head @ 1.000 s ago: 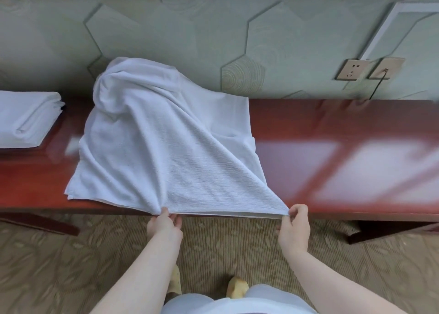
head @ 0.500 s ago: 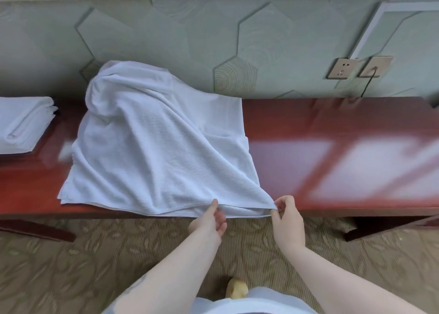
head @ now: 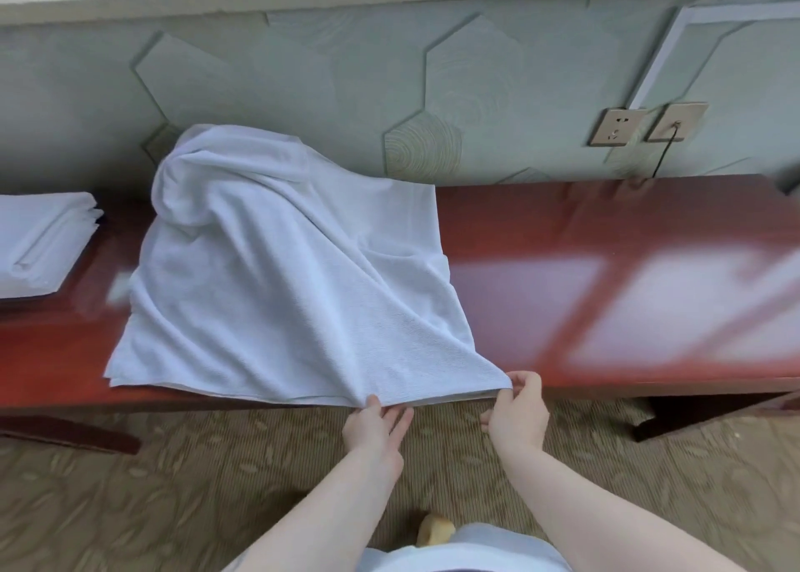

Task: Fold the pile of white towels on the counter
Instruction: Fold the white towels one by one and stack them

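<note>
The towel (head: 285, 277) lies spread on the counter (head: 606, 247), bunched at the wall; right hand (head: 517, 411) pinches its near corner; left hand (head: 376, 424) touches the hem with straight fingers; a hard tug could drag it off the edge.

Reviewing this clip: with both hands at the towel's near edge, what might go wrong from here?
1. The towel is bunched against the wall at its far end; pulling from the near edge may fold in those wrinkles.
2. The left hand touches the edge with straight fingers while the right hand pinches the corner, so the edge could slip off the counter.
3. A hard tug might sweep toward the folded stack.
</note>
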Demonstrator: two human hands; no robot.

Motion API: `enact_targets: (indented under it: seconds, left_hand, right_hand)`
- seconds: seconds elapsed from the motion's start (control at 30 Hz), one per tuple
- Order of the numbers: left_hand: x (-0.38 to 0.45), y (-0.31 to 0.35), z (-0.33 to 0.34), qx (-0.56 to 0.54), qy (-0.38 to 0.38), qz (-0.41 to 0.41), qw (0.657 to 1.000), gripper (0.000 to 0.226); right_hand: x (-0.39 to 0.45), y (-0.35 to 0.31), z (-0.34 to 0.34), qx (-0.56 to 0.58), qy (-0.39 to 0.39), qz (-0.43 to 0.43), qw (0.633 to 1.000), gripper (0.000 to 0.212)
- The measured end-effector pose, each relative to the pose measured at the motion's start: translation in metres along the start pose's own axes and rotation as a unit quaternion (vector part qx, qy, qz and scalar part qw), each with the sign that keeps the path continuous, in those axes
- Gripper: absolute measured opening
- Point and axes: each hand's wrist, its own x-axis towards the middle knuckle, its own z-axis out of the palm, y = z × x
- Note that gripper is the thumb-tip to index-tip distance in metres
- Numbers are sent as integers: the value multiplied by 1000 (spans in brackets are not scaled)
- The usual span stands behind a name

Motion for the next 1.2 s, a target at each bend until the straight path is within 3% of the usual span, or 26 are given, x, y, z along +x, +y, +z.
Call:
enact_targets:
  seconds: [0.07,0.2,0.27,0.37,0.53,0.6,0.63,0.7,0.77,0.9,1.07,1.2]
  left_hand:
    - [0,2,2,-6,-3,3,1000,33]
    - [0,3,2,3,9,6,1000,35]
    - [2,2,2,16,14,6,1000,33]
    - [7,2,0,30,23,1,999,31]
    - [12,8,-8,48,24,-28,998,32]
    - [15,11,-9,47,12,-34,998,33]
    - [16,12,-9,47,6,-37,998,32]
    - [18,12,-8,42,-5,-41,998,31]
    - [19,13,-9,24,-13,-45,999,31]
    - [23,20,-12,-17,11,-33,999,28]
    - [31,43,-15,-33,159,28,986,16]
    - [39,59,-16,-41,130,12,991,18]
  right_hand:
    - [-3,-4,7,105,37,63,992,23]
    - [-2,-6,8,147,61,3,987,35]
    - [-1,-5,8,172,80,12,982,34]
    - [1,1,7,263,80,101,956,25]
    - [12,3,-5,349,44,218,910,31]
    - [13,2,-8,342,22,221,913,19]
    - [13,2,-8,306,11,198,931,9]
    - [11,5,-6,202,-11,138,970,14]
    - [9,8,-4,152,-13,124,981,18]
    - [16,1,-6,167,19,124,978,12]
    - [19,-8,-3,215,23,116,969,8]
    - [18,-4,-1,199,35,107,973,8]
